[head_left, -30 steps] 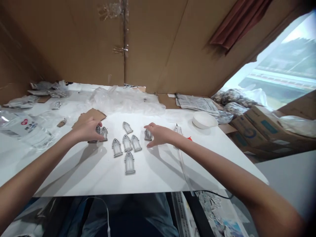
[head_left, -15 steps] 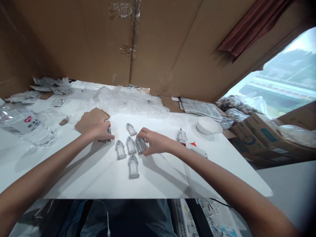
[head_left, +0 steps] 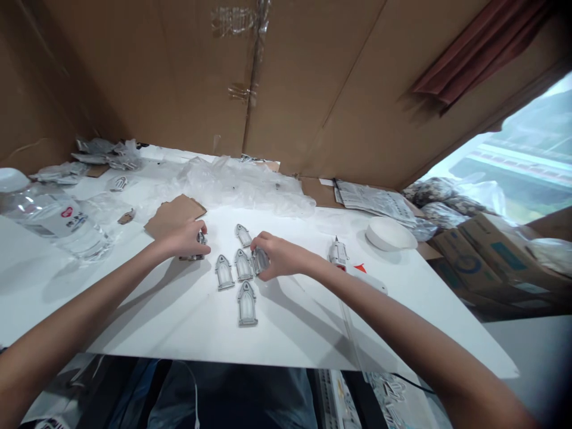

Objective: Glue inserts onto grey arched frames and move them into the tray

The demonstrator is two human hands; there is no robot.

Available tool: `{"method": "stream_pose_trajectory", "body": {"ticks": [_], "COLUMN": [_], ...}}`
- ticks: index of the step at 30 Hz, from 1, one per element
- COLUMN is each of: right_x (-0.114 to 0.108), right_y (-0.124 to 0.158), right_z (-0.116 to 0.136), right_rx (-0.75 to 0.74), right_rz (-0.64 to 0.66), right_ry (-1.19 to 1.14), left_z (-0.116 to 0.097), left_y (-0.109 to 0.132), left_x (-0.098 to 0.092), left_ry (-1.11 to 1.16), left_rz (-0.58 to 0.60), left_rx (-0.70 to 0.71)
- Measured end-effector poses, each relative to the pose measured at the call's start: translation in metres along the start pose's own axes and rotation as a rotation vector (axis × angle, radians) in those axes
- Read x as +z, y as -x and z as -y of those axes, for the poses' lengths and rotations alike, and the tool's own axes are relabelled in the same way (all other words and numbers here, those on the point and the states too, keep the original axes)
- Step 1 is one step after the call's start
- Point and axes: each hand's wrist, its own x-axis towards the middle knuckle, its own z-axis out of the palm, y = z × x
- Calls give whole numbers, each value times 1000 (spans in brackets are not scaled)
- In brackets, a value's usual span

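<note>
Head view, items from largest to smallest:
- White table point(head_left: 156, 322): work surface beneath both forearms.
- Cardboard box point(head_left: 473, 256): right of the table; blue print, lettering unreadable.
- Plastic water bottle point(head_left: 58, 223): far left on the table; red logo on the label, text too small to read.
- Cardboard scrap point(head_left: 174, 215): just beyond the left hand.
- Hot glue gun point(head_left: 338, 251): right of the right hand, apart from it.
- Left hand point(head_left: 183, 240): narrow, pinching a grey arched piece point(head_left: 201, 239).
- Right hand point(head_left: 279, 256): narrow, fingers closed around a second arched piece point(head_left: 260, 260).
- Four more arched pieces point(head_left: 224, 272): flat on the table, between and just below the hands.
</note>
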Motion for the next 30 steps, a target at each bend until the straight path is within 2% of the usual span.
{"method": "stream_pose_trajectory", "body": {"ticks": [6, 9, 13, 20, 25, 30], "right_x": [-20, -19, -10, -5, -15, -8], "right_y": [-48, -72, -87, -85, -64, -44], "right_z": [-13, -15, -13, 1, 10, 17], "right_rx": [20, 45, 108, 241, 280, 315], "right_rz": [-42, -25, -15, -42, -6, -32], "right_ry": [-3, -9, -59, -114, -148, -78], "left_z": [-40, -53, -56, -59, -56, -52], "left_y": [35, 40, 37, 36, 37, 37], "left_x": [4, 15, 29, 45, 49, 49], "left_ry": [32, 31, 17, 18, 35, 44], "left_rz": [49, 57, 48, 32, 24, 21], "left_rx": [142, 153, 143, 151, 177, 174]}}
